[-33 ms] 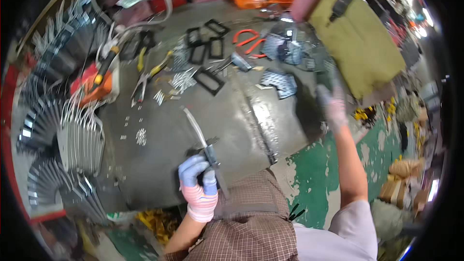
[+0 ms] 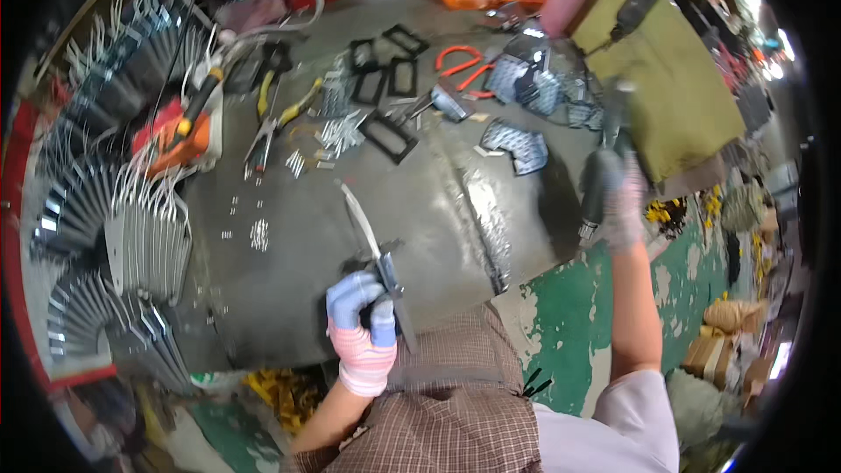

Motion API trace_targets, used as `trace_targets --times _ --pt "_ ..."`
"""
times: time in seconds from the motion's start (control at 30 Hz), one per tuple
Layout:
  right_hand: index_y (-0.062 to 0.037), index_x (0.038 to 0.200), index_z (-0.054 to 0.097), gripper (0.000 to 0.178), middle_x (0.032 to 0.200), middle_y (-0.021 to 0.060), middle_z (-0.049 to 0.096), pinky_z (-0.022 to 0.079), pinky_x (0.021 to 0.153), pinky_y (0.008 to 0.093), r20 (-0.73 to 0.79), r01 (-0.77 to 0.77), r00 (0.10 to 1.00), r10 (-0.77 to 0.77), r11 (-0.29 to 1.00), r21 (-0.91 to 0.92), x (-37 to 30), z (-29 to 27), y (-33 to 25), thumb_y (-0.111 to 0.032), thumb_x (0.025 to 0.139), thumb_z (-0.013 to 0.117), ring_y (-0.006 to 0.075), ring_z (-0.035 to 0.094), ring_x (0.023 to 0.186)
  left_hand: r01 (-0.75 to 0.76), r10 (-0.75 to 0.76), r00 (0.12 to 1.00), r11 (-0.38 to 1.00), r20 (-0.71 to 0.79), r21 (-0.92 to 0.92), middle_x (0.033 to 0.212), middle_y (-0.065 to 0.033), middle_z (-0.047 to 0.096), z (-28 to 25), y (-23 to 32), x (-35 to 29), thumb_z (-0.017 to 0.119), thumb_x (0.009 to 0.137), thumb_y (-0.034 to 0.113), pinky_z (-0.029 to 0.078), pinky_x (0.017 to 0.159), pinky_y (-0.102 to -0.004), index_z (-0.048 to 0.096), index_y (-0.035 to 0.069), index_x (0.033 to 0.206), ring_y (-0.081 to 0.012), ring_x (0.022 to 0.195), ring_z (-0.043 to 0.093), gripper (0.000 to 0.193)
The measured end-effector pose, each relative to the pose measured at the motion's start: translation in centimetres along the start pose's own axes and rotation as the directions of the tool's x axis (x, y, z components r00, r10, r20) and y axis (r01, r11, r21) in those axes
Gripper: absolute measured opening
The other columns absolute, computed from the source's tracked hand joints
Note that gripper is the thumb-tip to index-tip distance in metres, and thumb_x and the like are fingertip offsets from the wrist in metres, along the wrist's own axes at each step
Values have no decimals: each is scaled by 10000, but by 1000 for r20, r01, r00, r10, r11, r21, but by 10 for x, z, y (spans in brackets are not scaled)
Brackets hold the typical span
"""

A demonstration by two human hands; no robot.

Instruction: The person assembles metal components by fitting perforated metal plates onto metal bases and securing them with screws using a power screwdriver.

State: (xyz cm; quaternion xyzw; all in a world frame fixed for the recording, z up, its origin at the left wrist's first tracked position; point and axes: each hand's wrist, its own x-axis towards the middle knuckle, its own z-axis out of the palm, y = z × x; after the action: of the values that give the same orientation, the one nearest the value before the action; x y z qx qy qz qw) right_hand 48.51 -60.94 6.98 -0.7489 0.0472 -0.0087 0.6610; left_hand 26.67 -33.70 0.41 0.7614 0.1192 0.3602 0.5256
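Note:
My left hand (image 2: pixel 361 333), in a striped glove with blue fingertips, pinches a narrow dark metal strip (image 2: pixel 404 324) near the table's front edge. From the strip's far end a white cable (image 2: pixel 360 218) runs up over the table. My right hand (image 2: pixel 624 206), gloved and smeared by motion, is closed around a dark, long-bodied tool (image 2: pixel 593 201) with a metal tip pointing down, at the table's right side. The blur hides the tool's exact kind. Beside it on the left lies a blue patterned glove piece (image 2: pixel 517 147).
Pliers (image 2: pixel 267 136), black rectangular frames (image 2: pixel 390 137), small metal pins (image 2: pixel 342 133) and orange-handled scissors (image 2: pixel 460 61) lie on the grey table (image 2: pixel 307 245). Stacked metal strips with white cables (image 2: pixel 149 254) line the left. A dark power screwdriver (image 2: pixel 632 10) rests on yellow-green cloth (image 2: pixel 692 96).
My right hand has moved slightly right with the tool, whose metal tip now shows more plainly. The whole view has shifted a little. My left hand keeps its pinch on the strip.

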Motion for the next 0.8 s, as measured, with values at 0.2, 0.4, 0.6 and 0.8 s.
trace_targets --times 0.2,0.4,0.6,0.8 --pt "-44 1225 495 538 906 70 661 388 1002 547 382 -404 913 141 423 811 -79 61 -25 -172 752 718 258 626 918 45 -45 999 999 6 -29 1057 -102 563 -10 -4 -6 643 897 218 474 834 -304 559 40 967 -175 925 570 209" --pt "-79 1253 496 534 897 51 609 342 1058 530 477 -484 841 255 -38 874 -111 85 25 -157 762 692 224 599 882 79 -81 996 996 39 41 1022 -107 581 -9 4 -3 668 865 180 472 829 -318 570 58 959 -208 915 581 182" --pt "-111 1241 516 513 884 60 607 343 1060 529 439 -467 836 330 7 884 -113 97 21 -131 753 674 223 592 879 97 -96 995 995 19 -13 995 -119 586 -9 2 -5 675 846 126 475 843 -361 572 56 955 -261 932 591 165" --pt "-102 1212 538 490 890 66 611 356 1051 524 441 -460 843 309 -12 888 -112 97 25 -114 742 675 235 600 895 4 -5 998 1000 61 22 1074 -106 560 -10 -3 -3 642 894 205 478 815 -288 554 66 1008 -179 938 570 200"
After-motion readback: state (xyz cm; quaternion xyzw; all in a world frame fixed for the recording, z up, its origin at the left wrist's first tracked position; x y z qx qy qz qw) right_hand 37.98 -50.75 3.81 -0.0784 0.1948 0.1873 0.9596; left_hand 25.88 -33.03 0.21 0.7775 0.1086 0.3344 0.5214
